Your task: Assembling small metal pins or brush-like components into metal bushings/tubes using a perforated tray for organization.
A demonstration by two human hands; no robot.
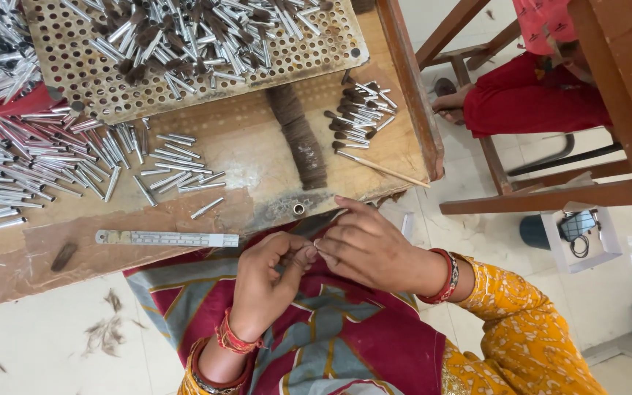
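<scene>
1. L hand (268,281) & R hand (363,249) meet over the lap, fingertips touching approx at the mid-line. Both are pinched in on smth tiny between them; I can't tell what it is, too small & hidden by the fingers. So grip: both clenched to a pinch, content unclear.
2. L hand comes up from below, wrist bent, thumb & forefinger pointing right. R hand comes in from the right, forearm sloping down-right, fingers pointing left, knuckles up. Pinch point lies just below the bench edge.
3. Steel ruler (166,238) lies flat on the wooden bench (257,190), long axis left-right, just above-left of L hand; L is nearer to it.
4. Dark bristle bundle (298,135) lies further up, long axis running away from me, approx straight above the pinch.
5. Thin wooden stick (382,169) & a small group of filled ferrules (360,113) sit up-right, nearer R hand.
6. Loose silver metal tubes (53,161) spread far left; perforated tray (89,80) w/ more tubes at the far edge.
</scene>
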